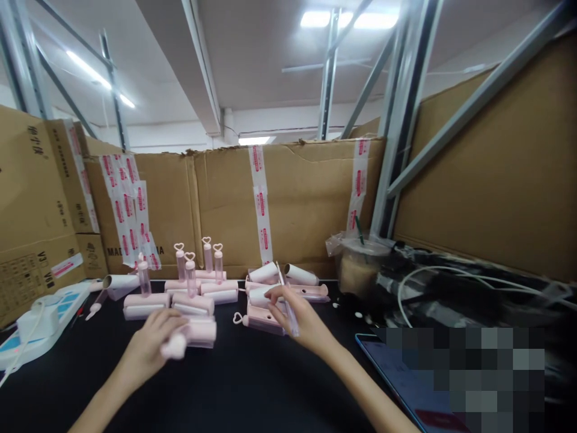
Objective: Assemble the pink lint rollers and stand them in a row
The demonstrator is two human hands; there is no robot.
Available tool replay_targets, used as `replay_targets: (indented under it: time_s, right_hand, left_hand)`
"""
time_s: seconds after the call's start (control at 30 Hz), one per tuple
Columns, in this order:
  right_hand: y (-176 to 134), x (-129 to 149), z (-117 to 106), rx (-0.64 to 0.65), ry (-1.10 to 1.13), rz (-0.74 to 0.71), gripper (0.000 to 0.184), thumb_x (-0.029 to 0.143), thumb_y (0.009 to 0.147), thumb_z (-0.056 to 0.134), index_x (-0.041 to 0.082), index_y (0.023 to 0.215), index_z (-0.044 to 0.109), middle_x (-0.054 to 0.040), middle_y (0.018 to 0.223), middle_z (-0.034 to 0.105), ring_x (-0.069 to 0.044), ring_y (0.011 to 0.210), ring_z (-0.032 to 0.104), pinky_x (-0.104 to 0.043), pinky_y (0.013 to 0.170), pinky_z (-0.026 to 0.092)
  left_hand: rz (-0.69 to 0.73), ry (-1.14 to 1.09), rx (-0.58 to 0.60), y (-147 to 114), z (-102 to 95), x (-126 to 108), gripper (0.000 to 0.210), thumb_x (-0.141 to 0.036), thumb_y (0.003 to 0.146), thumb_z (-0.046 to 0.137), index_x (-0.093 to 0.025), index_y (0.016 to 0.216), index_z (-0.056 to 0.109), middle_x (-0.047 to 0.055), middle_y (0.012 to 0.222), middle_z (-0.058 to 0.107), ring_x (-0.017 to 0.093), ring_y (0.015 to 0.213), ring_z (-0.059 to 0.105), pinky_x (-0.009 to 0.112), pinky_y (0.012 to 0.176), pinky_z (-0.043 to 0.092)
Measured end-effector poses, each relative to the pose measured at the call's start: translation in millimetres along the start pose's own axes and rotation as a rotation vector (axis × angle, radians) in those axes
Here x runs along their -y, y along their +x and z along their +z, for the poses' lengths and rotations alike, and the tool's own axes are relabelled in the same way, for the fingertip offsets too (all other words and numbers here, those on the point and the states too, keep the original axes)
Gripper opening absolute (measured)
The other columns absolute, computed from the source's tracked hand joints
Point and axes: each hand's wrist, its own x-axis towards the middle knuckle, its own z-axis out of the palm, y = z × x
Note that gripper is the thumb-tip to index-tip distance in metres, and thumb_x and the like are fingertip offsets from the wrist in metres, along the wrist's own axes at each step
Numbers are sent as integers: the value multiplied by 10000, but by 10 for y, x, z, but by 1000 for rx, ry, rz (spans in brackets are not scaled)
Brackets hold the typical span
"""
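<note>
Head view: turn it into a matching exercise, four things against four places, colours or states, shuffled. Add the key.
Things
1. Cup
2. Phone
3. Power strip
4. Right hand

Places, colours and states
A. White and blue, at the far left
B. Holding a slim clear item
C. With a green straw in it
D. Lying flat at the lower right

Pairs: 1-C, 2-D, 3-A, 4-B
</note>
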Motion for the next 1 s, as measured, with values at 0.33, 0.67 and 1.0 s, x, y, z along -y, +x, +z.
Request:
replay_targets:
  time_s: [0.33, 0.67, 1.0]
  right_hand:
    - [-100, 168, 155, 257, 1175, 530, 544, 602, 717, 556, 227, 1112, 548, -79, 1078, 617, -242, 942, 590, -372, 795, 447]
    - [-53, 192, 194, 26, 886, 567, 563, 391, 667, 691, 251, 1177, 499, -53, 1151, 569, -243, 1051, 522, -351, 854, 418]
    - [-87, 108, 200, 297, 647, 449, 601, 478, 730, 625, 177, 1226, 469, -104, 1059, 584, -204, 868, 574, -320, 678, 484]
  left_hand:
    - [603, -197, -396, 562, 101, -725, 335, -115, 801, 554, -308, 1076, 544, 29, 1166, 553, 194, 1168, 421, 409, 1010, 343]
    - [-372, -1799, 734, 565, 203, -699, 497, -564, 820, 403, -173, 1126, 422, 108, 919, 615, 200, 618, 650, 349, 536, 525]
    - [-453, -1489, 1031, 409, 205, -744, 614, -176, 684, 662, -212, 1200, 330, -47, 688, 551, 57, 346, 493, 142, 279, 380]
